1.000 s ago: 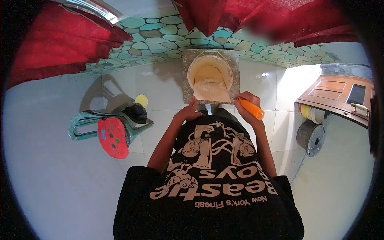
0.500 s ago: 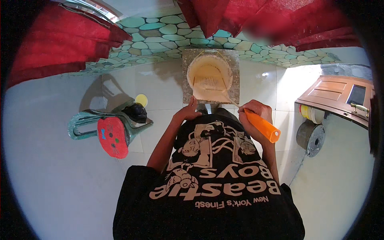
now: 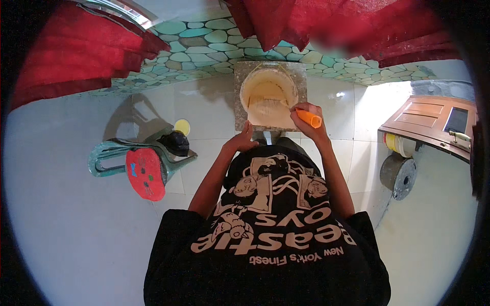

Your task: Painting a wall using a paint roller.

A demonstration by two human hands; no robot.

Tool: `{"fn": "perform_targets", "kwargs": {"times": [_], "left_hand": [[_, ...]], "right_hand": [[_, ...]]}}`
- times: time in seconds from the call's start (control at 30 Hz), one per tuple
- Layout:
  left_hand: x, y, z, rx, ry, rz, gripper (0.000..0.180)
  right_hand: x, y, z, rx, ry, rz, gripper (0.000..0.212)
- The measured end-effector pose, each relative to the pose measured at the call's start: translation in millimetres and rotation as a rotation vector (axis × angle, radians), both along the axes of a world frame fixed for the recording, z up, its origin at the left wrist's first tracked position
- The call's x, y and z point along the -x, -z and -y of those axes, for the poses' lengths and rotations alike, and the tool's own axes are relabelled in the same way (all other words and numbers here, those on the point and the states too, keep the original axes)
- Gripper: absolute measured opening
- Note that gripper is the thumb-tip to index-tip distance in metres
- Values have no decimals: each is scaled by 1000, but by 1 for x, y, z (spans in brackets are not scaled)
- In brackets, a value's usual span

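A round bucket (image 3: 244, 85) coated with cream paint has a flat beige board (image 3: 265, 116) slanting out of its near side. My right hand (image 3: 308, 118) is closed around the orange handle (image 3: 309, 119) of what looks like a paint roller. Its head (image 3: 274, 99) seems to lie in the bucket at the board's upper end, smeared with the same paint. At the board's near-left corner is my left hand (image 3: 243, 139), fingers stretched along the edge and thumb apart. How firmly it touches the board cannot be made out.
Under the bucket lies a stained square slab (image 3: 300, 76) on the tiles. On the left stand a green stool (image 3: 100, 164) with a red top (image 3: 145, 174), a black bag (image 3: 176, 144) and a yellow lid (image 3: 181, 127). A grey drum (image 3: 398, 176) is at right; red curtains (image 3: 301, 23) hang ahead.
My right hand has moved forward and left, pushing the orange handle closer to the bucket. My left hand stays nearly where it was.
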State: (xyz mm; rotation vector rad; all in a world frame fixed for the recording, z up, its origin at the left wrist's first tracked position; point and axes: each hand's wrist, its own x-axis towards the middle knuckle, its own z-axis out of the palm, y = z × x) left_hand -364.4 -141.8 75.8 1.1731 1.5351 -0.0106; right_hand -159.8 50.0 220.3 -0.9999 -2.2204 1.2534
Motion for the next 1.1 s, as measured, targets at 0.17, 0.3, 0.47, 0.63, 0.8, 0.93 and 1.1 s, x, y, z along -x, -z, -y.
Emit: {"fn": "perform_targets", "kwargs": {"times": [0.17, 0.3, 0.47, 0.63, 0.8, 0.93, 1.1], "left_hand": [[0, 9, 4, -59, -23, -19, 105], [2, 14, 7, -76, -5, -34, 105], [1, 6, 3, -58, -12, -11, 106], [4, 10, 4, -51, -4, 5, 106], [1, 4, 3, -21, -15, 11, 106], [1, -4, 0, -7, -28, 28, 106], [2, 2, 2, -53, -12, 23, 107]], "right_hand": [[-5, 18, 1, -84, 4, -50, 16], [-10, -21, 13, -53, -47, 9, 17], [-15, -11, 11, -60, 0, 25, 16], [-12, 13, 9, -72, 7, 28, 15], [-5, 27, 10, -79, 44, -78, 14], [3, 33, 12, -1, 27, -115, 14], [8, 44, 14, -30, 17, -105, 14]]}}
